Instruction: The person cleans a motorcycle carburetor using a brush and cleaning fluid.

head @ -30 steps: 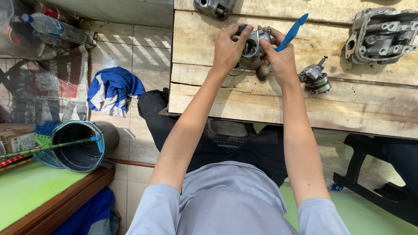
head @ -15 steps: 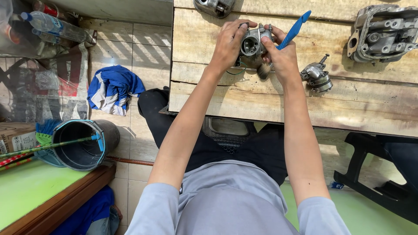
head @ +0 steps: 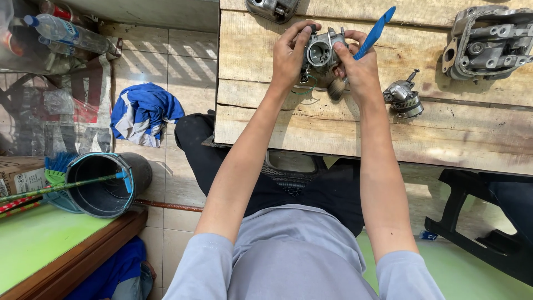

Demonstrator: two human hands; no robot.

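Carburetor point(head: 321, 53) pinched between both hands' fingers point(head: 298, 34), right hand point(head: 361, 69) seemingly gripping brush (blue handle) point(head: 375, 33)

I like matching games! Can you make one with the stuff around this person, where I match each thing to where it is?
Things:
1. metal carburetor
2. blue-handled brush
3. blue cloth
4. dark bucket

Places:
A. crumpled on the tiled floor
B. lying on its side beside the green surface
C. in the right hand
D. between both hands, the left hand gripping its side

Pairs: 1-D, 2-C, 3-A, 4-B
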